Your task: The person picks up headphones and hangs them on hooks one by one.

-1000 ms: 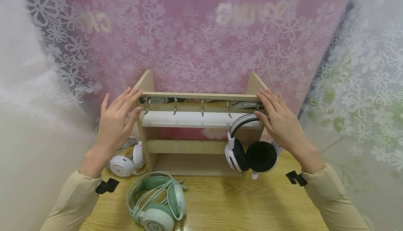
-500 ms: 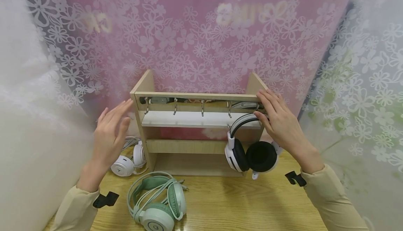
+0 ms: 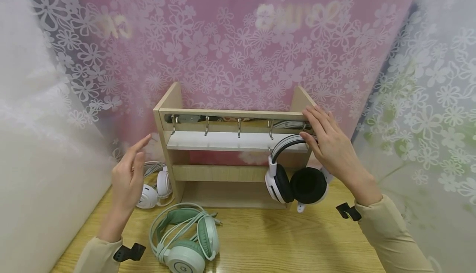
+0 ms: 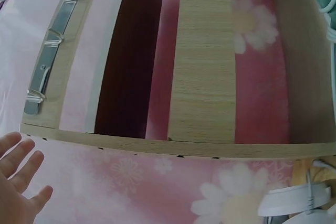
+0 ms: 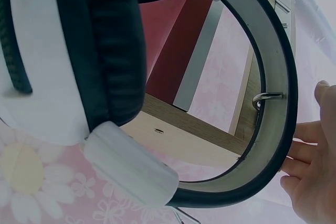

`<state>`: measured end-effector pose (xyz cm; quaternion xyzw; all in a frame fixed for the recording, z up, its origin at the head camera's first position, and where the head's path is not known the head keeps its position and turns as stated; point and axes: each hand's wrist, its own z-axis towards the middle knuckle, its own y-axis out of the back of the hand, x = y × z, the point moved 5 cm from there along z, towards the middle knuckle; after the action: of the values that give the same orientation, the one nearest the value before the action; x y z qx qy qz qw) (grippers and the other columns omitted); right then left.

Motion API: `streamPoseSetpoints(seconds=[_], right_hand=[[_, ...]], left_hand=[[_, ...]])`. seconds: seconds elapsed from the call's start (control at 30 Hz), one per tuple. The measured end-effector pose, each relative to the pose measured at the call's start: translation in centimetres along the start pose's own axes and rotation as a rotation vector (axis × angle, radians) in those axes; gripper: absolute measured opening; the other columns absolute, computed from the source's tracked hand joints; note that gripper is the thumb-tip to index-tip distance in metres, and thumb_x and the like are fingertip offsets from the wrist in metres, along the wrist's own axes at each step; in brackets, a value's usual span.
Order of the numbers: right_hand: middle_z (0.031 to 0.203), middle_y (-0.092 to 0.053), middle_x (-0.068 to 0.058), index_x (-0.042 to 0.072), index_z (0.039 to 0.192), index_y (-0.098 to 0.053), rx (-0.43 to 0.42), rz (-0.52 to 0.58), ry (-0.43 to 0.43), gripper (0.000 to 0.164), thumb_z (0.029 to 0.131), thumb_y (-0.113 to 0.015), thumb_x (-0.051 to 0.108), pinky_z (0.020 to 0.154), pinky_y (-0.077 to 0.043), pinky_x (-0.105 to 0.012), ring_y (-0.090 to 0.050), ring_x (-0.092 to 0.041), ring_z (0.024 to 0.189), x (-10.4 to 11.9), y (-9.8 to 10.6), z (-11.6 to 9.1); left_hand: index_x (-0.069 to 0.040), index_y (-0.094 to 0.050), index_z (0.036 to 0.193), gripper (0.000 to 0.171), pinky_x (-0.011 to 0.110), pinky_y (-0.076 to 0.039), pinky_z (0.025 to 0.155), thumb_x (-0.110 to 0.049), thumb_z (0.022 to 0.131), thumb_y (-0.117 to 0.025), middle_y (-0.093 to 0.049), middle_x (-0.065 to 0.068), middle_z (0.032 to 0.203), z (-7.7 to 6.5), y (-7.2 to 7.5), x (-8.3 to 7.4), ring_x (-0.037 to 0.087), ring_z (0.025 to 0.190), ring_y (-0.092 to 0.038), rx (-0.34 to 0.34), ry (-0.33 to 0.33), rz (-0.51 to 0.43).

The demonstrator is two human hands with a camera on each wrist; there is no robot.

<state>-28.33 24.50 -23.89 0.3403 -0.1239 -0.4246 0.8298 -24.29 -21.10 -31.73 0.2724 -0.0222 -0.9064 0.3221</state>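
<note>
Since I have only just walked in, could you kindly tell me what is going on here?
A person's right hand rests on the right end of the top edge of a wooden rack, by a black-and-white headset that hangs from a hook. The left hand is in the air left of the rack, holding nothing. On the table, a green headset lies in front of the rack and a white headset at its left.

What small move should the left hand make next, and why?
Probably lower the left hand toward the green headset lying on the table: the hand holds nothing, and the middle hook of the rack is bare, while the white-and-black headset hangs at the right end.
</note>
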Motion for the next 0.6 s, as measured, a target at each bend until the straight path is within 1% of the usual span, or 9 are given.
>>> streamPoseSetpoints(seconds=[0.03,0.07,0.13,0.17,0.27,0.4,0.43,0.53,0.6], right_hand=[[0.153,-0.045,-0.022,-0.002,0.15,-0.043,-0.001,0.001,0.001,0.058,0.105,-0.056,0.032,0.124,-0.018,-0.05,-0.037,-0.04,0.145,0.0,0.0,0.0],[0.153,-0.045,-0.022,-0.002,0.15,-0.044,-0.001,0.001,0.001,0.058,0.106,-0.054,0.034,0.124,-0.018,-0.05,-0.037,-0.04,0.145,0.0,0.0,0.0],[0.153,-0.045,-0.022,-0.002,0.15,-0.044,-0.001,-0.001,0.001,0.058,0.106,-0.052,0.035,0.125,-0.018,-0.049,-0.037,-0.04,0.145,0.0,0.0,0.0],[0.153,-0.045,-0.022,-0.002,0.15,-0.044,0.0,0.0,0.0,0.058,0.107,-0.052,0.036,0.125,-0.018,-0.049,-0.037,-0.04,0.145,0.0,0.0,0.0],[0.153,-0.045,-0.022,-0.002,0.15,-0.043,0.002,0.0,-0.001,0.058,0.106,-0.054,0.034,0.125,-0.017,-0.047,-0.037,-0.04,0.145,0.0,0.0,0.0],[0.154,-0.045,-0.022,-0.001,0.151,-0.043,0.003,-0.003,-0.002,0.058,0.104,-0.057,0.03,0.125,-0.017,-0.047,-0.036,-0.039,0.146,0.0,0.0,0.0],[0.154,-0.045,-0.022,-0.001,0.151,-0.043,0.004,-0.002,-0.001,0.058,0.103,-0.059,0.027,0.125,-0.017,-0.047,-0.036,-0.039,0.146,0.0,0.0,0.0],[0.154,-0.044,-0.022,-0.001,0.151,-0.043,0.01,-0.003,-0.003,0.058,0.104,-0.058,0.028,0.125,-0.017,-0.047,-0.036,-0.04,0.146,0.0,0.0,0.0],[0.153,-0.044,-0.022,-0.001,0.151,-0.043,0.015,-0.003,-0.005,0.058,0.106,-0.054,0.033,0.125,-0.017,-0.048,-0.036,-0.04,0.146,0.0,0.0,0.0]], left_hand=[[-0.012,-0.062,0.14,0.037,0.015,-0.037,0.079,-0.019,0.11,-0.042,-0.066,0.011,0.134,-0.2,0.0,0.2,-0.002,0.096,-0.057,-0.004,0.011,-0.011],[-0.012,-0.063,0.14,0.037,0.014,-0.039,0.081,-0.017,0.11,-0.042,-0.067,0.012,0.133,-0.5,0.0,0.4,-0.002,0.101,-0.059,-0.007,0.022,-0.019],[-0.01,-0.063,0.138,0.037,0.012,-0.041,0.091,-0.015,0.109,-0.041,-0.067,0.014,0.132,-0.9,0.0,0.7,-0.002,0.119,-0.058,-0.015,0.044,-0.043],[-0.01,-0.064,0.138,0.037,0.012,-0.041,0.095,-0.014,0.109,-0.041,-0.067,0.014,0.132,-1.0,0.1,0.9,-0.002,0.123,-0.056,-0.016,0.056,-0.052],[-0.008,-0.064,0.137,0.037,0.011,-0.04,0.101,-0.012,0.11,-0.039,-0.067,0.016,0.13,-1.6,0.2,1.4,-0.002,0.124,-0.057,-0.009,0.098,-0.086],[-0.005,-0.061,0.139,0.039,0.012,-0.042,0.102,-0.011,0.111,-0.034,-0.067,0.014,0.132,-2.4,0.2,2.2,0.0,0.121,-0.06,0.019,0.192,-0.156],[-0.005,-0.06,0.14,0.04,0.013,-0.043,0.102,-0.012,0.112,-0.034,-0.067,0.012,0.133,-2.7,0.2,2.5,0.001,0.121,-0.06,0.026,0.222,-0.175],[-0.003,-0.058,0.141,0.041,0.013,-0.045,0.099,-0.014,0.113,-0.031,-0.067,0.001,0.133,-3.4,0.3,3.1,0.0,0.117,-0.062,0.048,0.298,-0.217],[-0.001,-0.057,0.141,0.042,0.013,-0.047,0.097,-0.016,0.113,-0.029,-0.067,-0.003,0.132,-3.9,0.3,3.5,-0.001,0.114,-0.064,0.065,0.342,-0.245]])
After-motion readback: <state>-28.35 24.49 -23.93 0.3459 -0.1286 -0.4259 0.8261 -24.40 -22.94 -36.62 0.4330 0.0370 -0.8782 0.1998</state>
